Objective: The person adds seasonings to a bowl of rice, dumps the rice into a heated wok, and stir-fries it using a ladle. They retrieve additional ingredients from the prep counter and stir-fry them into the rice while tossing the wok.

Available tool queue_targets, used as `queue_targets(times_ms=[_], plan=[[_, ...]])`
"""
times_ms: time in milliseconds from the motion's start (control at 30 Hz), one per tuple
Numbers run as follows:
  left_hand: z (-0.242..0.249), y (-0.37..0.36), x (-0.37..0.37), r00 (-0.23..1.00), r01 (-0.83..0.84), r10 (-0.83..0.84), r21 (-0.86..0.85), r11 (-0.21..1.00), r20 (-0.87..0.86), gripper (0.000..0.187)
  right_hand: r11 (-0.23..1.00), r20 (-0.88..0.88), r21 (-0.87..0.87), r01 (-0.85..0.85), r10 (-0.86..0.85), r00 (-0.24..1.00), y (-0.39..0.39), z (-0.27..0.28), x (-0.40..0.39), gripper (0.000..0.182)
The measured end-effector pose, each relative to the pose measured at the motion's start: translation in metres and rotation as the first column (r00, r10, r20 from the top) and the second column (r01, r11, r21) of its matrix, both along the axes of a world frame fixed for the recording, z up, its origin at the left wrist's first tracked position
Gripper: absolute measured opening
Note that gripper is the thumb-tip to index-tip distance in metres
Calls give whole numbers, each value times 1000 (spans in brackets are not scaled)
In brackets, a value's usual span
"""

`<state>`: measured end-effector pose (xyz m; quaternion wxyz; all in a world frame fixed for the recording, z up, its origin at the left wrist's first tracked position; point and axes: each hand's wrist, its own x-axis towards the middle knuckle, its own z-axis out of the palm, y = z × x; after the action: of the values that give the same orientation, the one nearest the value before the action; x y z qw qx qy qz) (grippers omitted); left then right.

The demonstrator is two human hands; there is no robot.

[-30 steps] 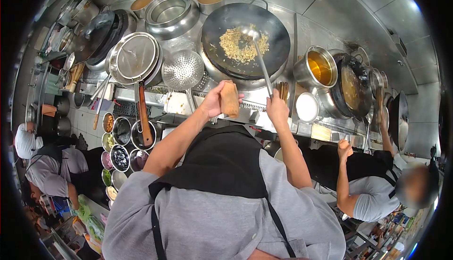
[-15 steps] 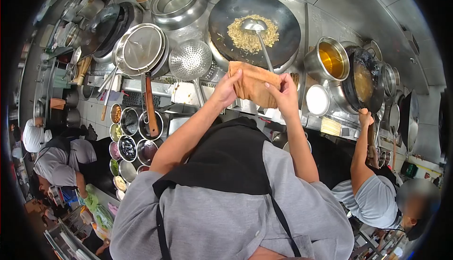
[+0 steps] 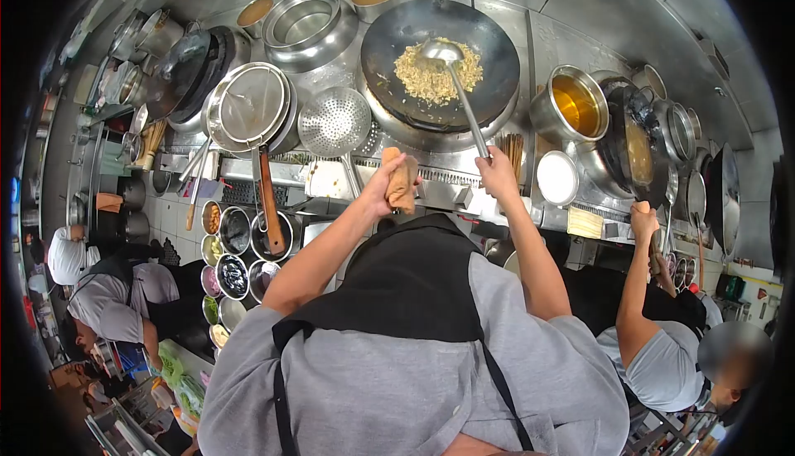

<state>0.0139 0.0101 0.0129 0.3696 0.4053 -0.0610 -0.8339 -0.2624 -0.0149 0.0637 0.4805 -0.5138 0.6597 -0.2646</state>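
Observation:
My left hand (image 3: 385, 187) is closed around a folded brown cloth (image 3: 402, 181), in front of the stove's edge. My right hand (image 3: 498, 173) grips the handle end of a long metal ladle (image 3: 469, 108). The ladle's bowl rests on chopped, fried-rice-like food (image 3: 422, 82) in a large black wok (image 3: 497, 50). The wok sits on the burner, its loop handle at the far side.
Left of the wok lie a perforated skimmer (image 3: 334, 120) and a wire strainer (image 3: 252, 101) with a wooden handle. A pot of amber liquid (image 3: 573, 106) stands to the right. Ingredient tins (image 3: 233, 276) are at lower left. A co-worker's hand (image 3: 644, 222) is at the right wok.
The cloth was spread between both hands; now it is bunched in my left hand alone. My right hand has let go of it and taken hold of the ladle handle.

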Motion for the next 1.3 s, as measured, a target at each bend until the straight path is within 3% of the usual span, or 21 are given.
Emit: queue_targets(times_ms=[67,133,267,367,433,467,567,633,700,733,800,833,933,1033,1100,1167,1200,1233,1267,1300], plan=[[-8,0,12,1000,-4,4,-7,1000,4,51,994,-54,-107,-14,9,999,14,4,-5,20],[-10,-7,17,1000,-24,24,-2,1000,20,53,993,24,34,-112,112,993,30,28,-25,19],[-4,-42,-7,967,-249,245,56,967,70,57,934,199,252,-252,205,958,54,104,-25,20],[-23,-88,-24,990,-113,112,-4,994,-83,58,940,-54,208,-271,288,956,34,52,-6,25],[-6,-109,-51,986,-150,139,119,981,95,58,948,-351,-111,-299,244,904,10,-3,8,33],[-7,-116,-58,979,-179,162,139,974,121,48,981,-285,-39,-191,173,943,2,9,19,36],[-46,-142,-67,948,-248,209,144,958,239,35,941,-446,-127,-314,228,866,10,74,-13,35],[-20,-139,-67,955,-223,176,183,957,239,27,894,-467,-102,-437,345,814,39,140,-52,36],[-15,-142,-65,967,-189,150,186,964,207,29,887,-336,308,-344,439,833,56,201,-65,41],[-30,-146,-67,963,-206,174,145,968,206,28,872,-417,361,-331,468,779,56,208,-56,38],[-59,-141,-75,958,-209,189,75,975,216,27,889,-564,96,-447,418,712,44,122,-62,37],[-41,-128,-80,972,-177,151,140,974,180,27,864,-636,-33,-502,369,677,37,92,-68,37],[89,-78,-66,995,-78,50,326,942,92,28,847,-648,51,-529,431,627,31,146,-69,32],[121,-73,-53,993,-56,25,287,956,111,28,846,-589,227,-483,514,624,46,213,-73,31],[39,-77,-45,990,-63,48,105,992,136,22,826,-680,105,-554,466,566,36,161,-87,35],[-52,-72,-28,992,-2,11,-69,998,128,17,905,-702,-7,-424,298,647,28,97,-83,36],[-115,-69,-15,956,101,-133,-134,986,-262,14,932,-705,-66,-356,208,678,26,74,-79,36],[-118,-62,-12,949,105,-124,-81,991,-289,12,919,-591,-226,-322,134,795,34,64,-77,30],[-119,-54,-10,942,109,-112,-27,994,-315,11,939,-449,-235,-250,123,885,46,55,-80,28],[-72,-33,-15,999,-23,19,152,988,33,11,956,-294,-232,-177,105,950,59,45,-84,26]])
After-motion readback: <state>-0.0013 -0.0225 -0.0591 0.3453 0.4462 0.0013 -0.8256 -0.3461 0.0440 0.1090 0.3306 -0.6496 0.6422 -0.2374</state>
